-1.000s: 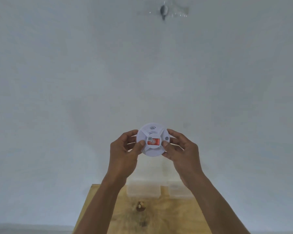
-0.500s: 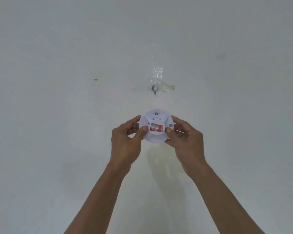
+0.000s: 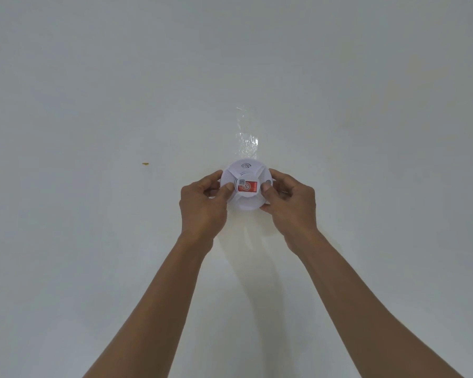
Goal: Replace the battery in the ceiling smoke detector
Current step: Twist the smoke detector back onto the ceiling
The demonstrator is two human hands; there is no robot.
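Observation:
A round white smoke detector with a red label on its face is held up against the white ceiling. My left hand grips its left rim, thumb on the face. Its right rim is gripped by my right hand, thumb beside the small button. The detector covers the ceiling mount, which is hidden. A strip of clear tape sticks to the ceiling just above the detector.
A small yellow-brown speck marks the ceiling to the left. Both forearms reach up from the bottom of the view. Nothing else shows but plain ceiling.
Both hands have raised the detector up to the ceiling, over the metal hook and tape that showed above it before. The wooden door at the bottom has left the view.

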